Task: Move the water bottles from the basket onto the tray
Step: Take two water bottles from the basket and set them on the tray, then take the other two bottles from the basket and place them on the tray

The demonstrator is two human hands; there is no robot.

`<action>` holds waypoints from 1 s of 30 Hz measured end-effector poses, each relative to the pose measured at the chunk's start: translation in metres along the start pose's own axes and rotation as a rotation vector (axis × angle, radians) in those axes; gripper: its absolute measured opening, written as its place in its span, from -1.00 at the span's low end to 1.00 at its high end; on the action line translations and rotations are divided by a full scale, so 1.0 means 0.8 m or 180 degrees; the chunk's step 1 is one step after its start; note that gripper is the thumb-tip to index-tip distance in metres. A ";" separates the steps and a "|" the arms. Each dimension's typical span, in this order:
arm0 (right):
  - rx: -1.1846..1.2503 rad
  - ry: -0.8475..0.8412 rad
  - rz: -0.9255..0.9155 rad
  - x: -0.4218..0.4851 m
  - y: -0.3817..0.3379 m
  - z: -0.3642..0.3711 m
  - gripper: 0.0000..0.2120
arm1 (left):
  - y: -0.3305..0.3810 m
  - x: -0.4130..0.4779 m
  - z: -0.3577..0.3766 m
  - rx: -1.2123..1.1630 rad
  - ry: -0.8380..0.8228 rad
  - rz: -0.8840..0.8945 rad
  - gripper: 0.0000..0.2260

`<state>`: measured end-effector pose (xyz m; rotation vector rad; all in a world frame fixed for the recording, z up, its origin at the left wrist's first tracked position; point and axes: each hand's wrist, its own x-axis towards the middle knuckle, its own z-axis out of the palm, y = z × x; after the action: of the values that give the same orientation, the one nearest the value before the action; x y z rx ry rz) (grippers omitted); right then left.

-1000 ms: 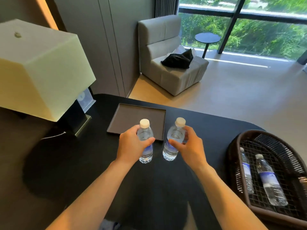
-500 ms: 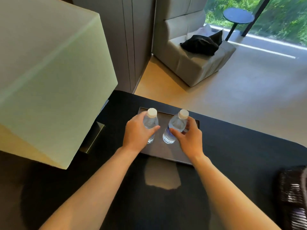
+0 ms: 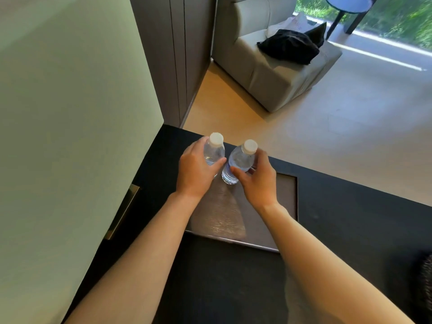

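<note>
While a pale lampshade fills the left of the view, a person leans over a black table and brings two water bottles down at the far end of a flat brown tray. That tray, a shallow rimmed rectangle, carries nothing else that can be seen; its near half is bare. A sliver of the dark woven basket shows at the right edge, well apart from the tray, and its contents are out of view, so whether more bottles wait there cannot be told. The left hand is wrapped around the left bottle, the right hand around the right bottle, both upright and just beside each other, white caps up. The right bottle's base appears to sit on or barely above the tray; the left bottle's base is hidden behind the hand. By the look of it, this pair is at the point of being set down, with release yet to come.
</note>
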<state>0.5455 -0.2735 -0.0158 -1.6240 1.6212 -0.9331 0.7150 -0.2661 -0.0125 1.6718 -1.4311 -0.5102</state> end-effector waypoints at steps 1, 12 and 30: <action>-0.0014 0.0026 -0.0011 0.003 0.001 0.002 -0.41 | -0.002 0.004 0.001 -0.0006 0.0000 0.0009 -0.46; -0.0048 0.0076 -0.0001 0.013 0.008 0.009 -0.35 | -0.012 0.015 0.003 -0.0093 -0.0153 0.0023 -0.38; -0.0649 -0.0304 0.0534 -0.157 0.077 -0.127 -0.39 | 0.033 -0.182 0.008 0.0435 -0.0494 -0.1033 -0.39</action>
<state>0.4295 -0.1457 -0.0182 -1.6093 1.8013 -0.6124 0.6562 -0.1308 -0.0260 2.0274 -1.3322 -0.7498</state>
